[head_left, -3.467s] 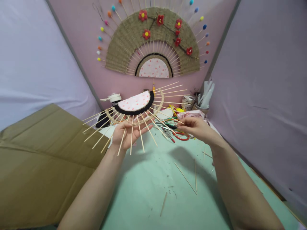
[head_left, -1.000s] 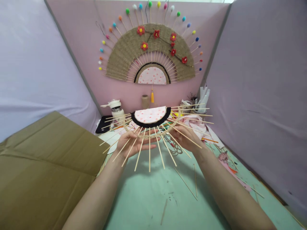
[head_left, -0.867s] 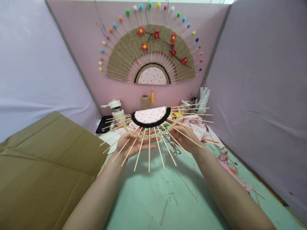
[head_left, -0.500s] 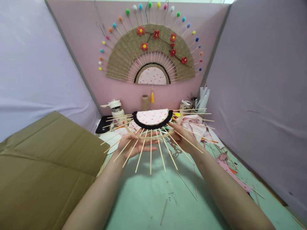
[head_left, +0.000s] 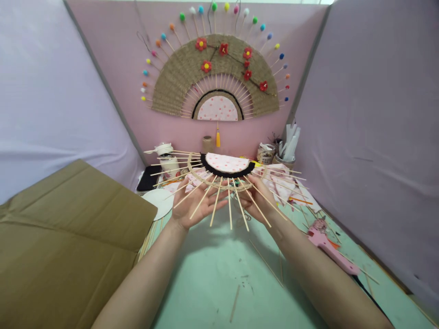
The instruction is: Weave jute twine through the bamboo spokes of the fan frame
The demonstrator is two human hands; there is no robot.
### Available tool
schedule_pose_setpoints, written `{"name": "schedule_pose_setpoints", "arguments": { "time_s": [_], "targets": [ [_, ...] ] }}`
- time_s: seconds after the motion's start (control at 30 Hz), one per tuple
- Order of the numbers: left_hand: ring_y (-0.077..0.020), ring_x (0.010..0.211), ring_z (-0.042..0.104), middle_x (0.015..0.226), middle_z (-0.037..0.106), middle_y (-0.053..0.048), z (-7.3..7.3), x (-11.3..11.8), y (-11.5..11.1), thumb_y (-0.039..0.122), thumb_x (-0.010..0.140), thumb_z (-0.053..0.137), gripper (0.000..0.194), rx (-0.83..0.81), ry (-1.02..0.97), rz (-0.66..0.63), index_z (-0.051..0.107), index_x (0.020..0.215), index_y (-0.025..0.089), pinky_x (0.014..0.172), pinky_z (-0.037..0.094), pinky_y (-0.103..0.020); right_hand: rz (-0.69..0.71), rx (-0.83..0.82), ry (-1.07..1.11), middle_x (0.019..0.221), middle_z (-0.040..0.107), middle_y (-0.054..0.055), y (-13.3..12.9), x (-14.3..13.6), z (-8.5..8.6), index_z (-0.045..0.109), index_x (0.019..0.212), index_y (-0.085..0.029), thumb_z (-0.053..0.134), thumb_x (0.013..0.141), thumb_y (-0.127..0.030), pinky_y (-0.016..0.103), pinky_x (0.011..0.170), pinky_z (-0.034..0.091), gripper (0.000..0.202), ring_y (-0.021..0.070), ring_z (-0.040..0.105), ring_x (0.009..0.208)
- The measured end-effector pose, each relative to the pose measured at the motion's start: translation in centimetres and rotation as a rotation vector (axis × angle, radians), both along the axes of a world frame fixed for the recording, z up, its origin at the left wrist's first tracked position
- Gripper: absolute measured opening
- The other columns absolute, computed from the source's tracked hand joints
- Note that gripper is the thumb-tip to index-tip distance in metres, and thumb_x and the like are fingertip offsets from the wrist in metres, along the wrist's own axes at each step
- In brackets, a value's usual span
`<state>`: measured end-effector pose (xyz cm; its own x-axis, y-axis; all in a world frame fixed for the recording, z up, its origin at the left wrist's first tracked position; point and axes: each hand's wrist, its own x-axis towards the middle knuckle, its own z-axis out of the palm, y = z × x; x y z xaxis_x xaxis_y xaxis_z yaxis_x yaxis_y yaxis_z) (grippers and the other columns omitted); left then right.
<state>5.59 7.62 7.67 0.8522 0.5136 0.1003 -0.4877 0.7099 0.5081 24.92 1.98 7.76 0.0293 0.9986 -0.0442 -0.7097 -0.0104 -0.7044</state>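
Note:
A small half-round fan frame (head_left: 227,165) hangs above the table, its flat edge facing away from me. It has a pink dotted centre, a black braided rim and thin wooden sticks fanning out toward me. A ring of twine (head_left: 192,171) runs across the sticks. Palm up beneath the left part, my left hand (head_left: 195,205) is open, its fingers stretched out under the sticks. My right hand (head_left: 258,201) is closed around the near right part of the frame, by the rim and twine; its fingertips are partly hidden by sticks.
A finished large fan (head_left: 171,82) hangs on the pink back wall. Brown cardboard (head_left: 68,246) covers the left side. On the right lie a pink glue gun (head_left: 331,251), an orange stick and fabric scraps (head_left: 279,183). A white jar (head_left: 168,165) and twine spool (head_left: 207,144) stand behind.
Both hands have moved the fan frame slightly right and away from me, and its sticks now tilt differently. My left palm shows more fully, and the glue gun is less covered by my right arm.

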Motion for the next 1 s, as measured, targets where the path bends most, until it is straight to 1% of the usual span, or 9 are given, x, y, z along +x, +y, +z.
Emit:
{"name": "schedule_pose_setpoints", "arguments": {
  "time_s": [0.1, 0.23, 0.3, 0.37, 0.43, 0.53, 0.67, 0.8, 1.0],
  "targets": [
    [-0.0331, 0.131, 0.043, 0.135, 0.054, -0.018, -0.9, 1.0, -0.2, 0.048, 0.087, 0.041, 0.055, -0.029, 0.008, 0.047, 0.051, 0.129, 0.014, 0.11, 0.024, -0.049, -0.115, -0.017, 0.059, 0.045, 0.032, -0.01, -0.1, -0.1, 0.4, 0.038, 0.064, -0.02, 0.063, 0.075, -0.03, 0.014, 0.032, 0.019, 0.029, 0.0044, 0.019, 0.037],
    [-0.0255, 0.12, 0.055, 0.116, 0.066, -0.014, -2.8, 2.6, -0.5, 0.03, 0.086, 0.045, 0.039, -0.03, 0.119, 0.219, 0.059, 0.118, 0.012, 0.107, 0.031, -0.04, -0.163, 0.003, 0.098, 0.046, 0.033, -0.011, -0.1, -0.2, 0.5, 0.044, 0.067, -0.02, 0.063, 0.077, -0.031, 0.014, 0.031, 0.022, 0.024, 0.0042, 0.02, 0.036],
    [-0.0244, 0.116, 0.058, 0.113, 0.068, -0.011, -3.6, 3.5, -1.0, 0.018, 0.082, 0.051, 0.032, 0.062, 0.212, 0.272, 0.063, 0.112, 0.014, 0.106, 0.034, -0.039, -0.178, 0.018, 0.114, 0.047, 0.034, -0.011, -0.1, -0.4, 0.3, 0.045, 0.067, -0.019, 0.064, 0.076, -0.033, 0.014, 0.031, 0.022, 0.025, 0.0037, 0.019, 0.036],
    [-0.0258, 0.123, 0.052, 0.124, 0.063, -0.008, -3.9, 4.3, -1.8, 0.011, 0.076, 0.055, 0.039, 0.217, 0.222, 0.292, 0.062, 0.114, 0.019, 0.106, 0.034, -0.041, -0.19, 0.034, 0.116, 0.047, 0.036, -0.01, 0.0, -0.6, -0.1, 0.046, 0.068, -0.019, 0.067, 0.075, -0.034, 0.013, 0.031, 0.022, 0.027, 0.003, 0.019, 0.036],
    [-0.0261, 0.132, 0.041, 0.135, 0.054, -0.006, -3.8, 4.7, -2.6, 0.014, 0.077, 0.057, 0.041, 0.336, 0.182, 0.313, 0.061, 0.117, 0.023, 0.107, 0.033, -0.04, -0.172, 0.054, 0.104, 0.049, 0.038, -0.01, 0.1, -0.9, -0.6, 0.047, 0.068, -0.019, 0.069, 0.074, -0.037, 0.012, 0.032, 0.023, 0.029, 0.0023, 0.02, 0.036],
    [-0.025, 0.136, 0.034, 0.141, 0.048, -0.005, -3.3, 5.0, -3.4, 0.027, 0.082, 0.056, 0.039, 0.368, 0.118, 0.334, 0.059, 0.121, 0.024, 0.107, 0.033, -0.038, -0.1, 0.077, 0.088, 0.052, 0.042, -0.009, 0.0, -1.6, -1.2, 0.05, 0.073, -0.019, 0.07, 0.073, -0.041, 0.011, 0.033, 0.023, 0.03, 0.0012, 0.021, 0.037],
    [-0.0262, 0.129, 0.043, 0.135, 0.054, -0.007, -3.0, 5.2, -3.5, 0.031, 0.083, 0.054, 0.039, 0.28, 0.096, 0.357, 0.059, 0.121, 0.022, 0.102, 0.038, -0.04, -0.046, 0.072, 0.089, 0.053, 0.041, -0.009, -0.2, -2.6, -1.6, 0.05, 0.074, -0.018, 0.072, 0.073, -0.044, 0.011, 0.033, 0.021, 0.034, 0.0007, 0.02, 0.037],
    [-0.0287, 0.123, 0.049, 0.13, 0.058, -0.009, -3.0, 5.2, -3.3, 0.02, 0.073, 0.054, 0.044, 0.188, 0.075, 0.368, 0.061, 0.116, 0.019, 0.095, 0.043, -0.042, -0.074, 0.064, 0.111, 0.052, 0.038, -0.011, -0.5, -3.2, -1.4, 0.047, 0.071, -0.018, 0.075, 0.07, -0.043, 0.011, 0.033, 0.021, 0.037, 0.0007, 0.019, 0.038],
    [-0.023, 0.112, 0.058, 0.125, 0.06, -0.008, -2.9, 5.2, -3.7, 0.016, 0.079, 0.057, 0.051, 0.279, 0.117, 0.378, 0.052, 0.129, 0.024, 0.091, 0.044, -0.037, -0.081, 0.044, 0.125, 0.051, 0.034, -0.01, -0.9, -3.4, -0.7, 0.045, 0.067, -0.018, 0.073, 0.072, -0.046, 0.012, 0.034, 0.023, 0.04, 0.0018, 0.019, 0.039]
  ]
}}
